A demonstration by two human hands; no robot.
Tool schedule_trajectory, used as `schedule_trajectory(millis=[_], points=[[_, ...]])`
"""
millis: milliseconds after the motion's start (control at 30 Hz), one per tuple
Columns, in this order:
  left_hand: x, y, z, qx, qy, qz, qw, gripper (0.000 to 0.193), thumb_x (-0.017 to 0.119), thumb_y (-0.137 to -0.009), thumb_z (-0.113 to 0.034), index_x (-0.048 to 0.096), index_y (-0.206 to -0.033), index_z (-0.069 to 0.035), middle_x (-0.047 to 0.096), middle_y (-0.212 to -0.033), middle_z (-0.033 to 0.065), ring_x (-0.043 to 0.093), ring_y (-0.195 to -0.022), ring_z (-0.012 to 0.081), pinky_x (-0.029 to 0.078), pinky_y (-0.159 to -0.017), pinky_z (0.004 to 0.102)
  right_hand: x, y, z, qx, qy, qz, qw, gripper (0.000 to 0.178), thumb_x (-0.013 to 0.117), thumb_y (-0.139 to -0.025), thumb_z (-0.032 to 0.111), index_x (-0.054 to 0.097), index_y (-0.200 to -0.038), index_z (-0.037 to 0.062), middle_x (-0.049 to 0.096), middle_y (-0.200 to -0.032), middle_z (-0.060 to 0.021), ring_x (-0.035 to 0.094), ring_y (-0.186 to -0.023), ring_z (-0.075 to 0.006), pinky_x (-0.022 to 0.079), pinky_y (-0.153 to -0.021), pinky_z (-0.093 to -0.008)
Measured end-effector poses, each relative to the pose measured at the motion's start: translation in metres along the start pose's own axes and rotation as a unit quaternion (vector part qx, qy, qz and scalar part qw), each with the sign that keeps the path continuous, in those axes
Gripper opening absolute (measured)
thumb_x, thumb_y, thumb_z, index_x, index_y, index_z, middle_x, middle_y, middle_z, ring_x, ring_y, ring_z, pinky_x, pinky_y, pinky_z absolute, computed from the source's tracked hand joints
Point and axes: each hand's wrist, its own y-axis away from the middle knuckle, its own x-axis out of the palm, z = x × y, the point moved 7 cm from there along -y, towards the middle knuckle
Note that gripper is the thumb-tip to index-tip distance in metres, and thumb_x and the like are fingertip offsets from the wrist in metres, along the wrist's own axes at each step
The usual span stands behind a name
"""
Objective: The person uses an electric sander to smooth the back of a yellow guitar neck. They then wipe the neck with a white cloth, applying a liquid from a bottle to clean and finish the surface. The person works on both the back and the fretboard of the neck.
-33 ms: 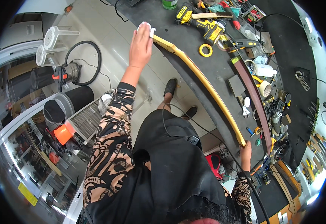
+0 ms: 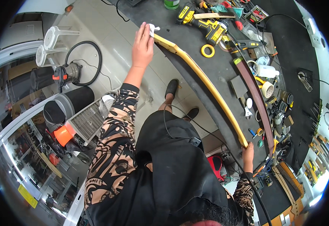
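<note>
A long, pale-yellow wooden guitar neck (image 2: 209, 88) runs along the near edge of the dark workbench, its headstock at the far left end. At that headstock my left hand (image 2: 142, 51) presses a crumpled white cloth (image 2: 153, 30), fingers stretched and held together; the cloth is partly hidden behind them. My right hand (image 2: 248, 153) grips the neck's near right end, with its fingers wrapped round it. A strip of brown wood (image 2: 253, 84) with a yellow-green end lies on the bench beyond the neck.
On the workbench (image 2: 194, 49) are a yellow cordless drill (image 2: 213, 31), a yellow tape roll (image 2: 207, 51), a grey block (image 2: 239, 86) and a white bottle (image 2: 267, 71). A black cable (image 2: 224, 145) crosses before me. Left stand white stools (image 2: 53, 37) and a vacuum cleaner (image 2: 72, 72).
My left hand and forearm have shifted slightly to the right, and the white cloth shows a little differently beside the fingers. My right hand and the neck stay in place.
</note>
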Motion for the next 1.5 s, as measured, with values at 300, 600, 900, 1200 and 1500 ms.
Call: schedule_trajectory(millis=[300, 600, 900, 1200, 1500], points=[[0.035, 0.031, 0.029, -0.250, 0.229, -0.075, 0.938, 0.048, 0.068, -0.114, -0.012, 0.062, -0.160, 0.002, 0.072, -0.155, 0.0129, 0.064, -0.143, 0.0188, 0.050, -0.118, 0.0343, -0.001, -0.022, 0.004, 0.044, -0.005, 0.129, 0.991, 0.047, 0.085, -0.093, 0.007, 0.059, -0.131, -0.0029, 0.070, -0.129, -0.0322, 0.070, -0.122, -0.0517, 0.057, -0.104, -0.0532], [0.004, -0.010, 0.048, -0.197, 0.208, -0.101, 0.953, 0.025, 0.075, -0.110, -0.014, 0.081, -0.128, 0.002, 0.081, -0.121, 0.0065, 0.074, -0.107, 0.0141, 0.056, -0.100, 0.0329, -0.005, -0.032, -0.001, 0.024, -0.007, 0.142, 0.990, 0.056, 0.087, -0.091, 0.006, 0.057, -0.137, -0.0037, 0.071, -0.130, -0.0322, 0.071, -0.124, -0.0516, 0.058, -0.105, -0.0511], [-0.038, 0.010, 0.066, -0.211, 0.203, -0.197, 0.936, 0.032, 0.077, -0.104, -0.014, 0.080, -0.130, 0.004, 0.084, -0.113, 0.0104, 0.075, -0.104, 0.0168, 0.059, -0.091, 0.0323, -0.001, -0.038, -0.004, 0.024, -0.014, 0.177, 0.984, 0.058, 0.086, -0.091, 0.005, 0.056, -0.140, -0.0041, 0.072, -0.130, -0.0314, 0.073, -0.125, -0.0476, 0.060, -0.103, -0.0497], [0.059, 0.014, 0.016, -0.335, 0.432, -0.148, 0.824, 0.028, 0.065, -0.116, -0.010, 0.075, -0.133, 0.011, 0.080, -0.116, 0.0148, 0.079, -0.102, 0.0207, 0.068, -0.093, 0.0364, -0.007, -0.047, 0.002, 0.031, -0.021, 0.225, 0.974, 0.062, 0.085, -0.091, 0.006, 0.054, -0.144, -0.0057, 0.071, -0.135, -0.0329, 0.072, -0.130, -0.0469, 0.060, -0.106, -0.0482], [0.058, 0.003, 0.004, -0.348, 0.471, -0.191, 0.788, 0.029, 0.059, -0.118, -0.012, 0.070, -0.134, 0.009, 0.078, -0.121, 0.0140, 0.078, -0.107, 0.0208, 0.068, -0.098, 0.0392, -0.005, -0.032, -0.002, 0.014, -0.012, 0.184, 0.983, 0.068, 0.084, -0.092, 0.008, 0.052, -0.151, -0.0045, 0.069, -0.140, -0.0333, 0.068, -0.132, -0.0508, 0.057, -0.109, -0.0517]])
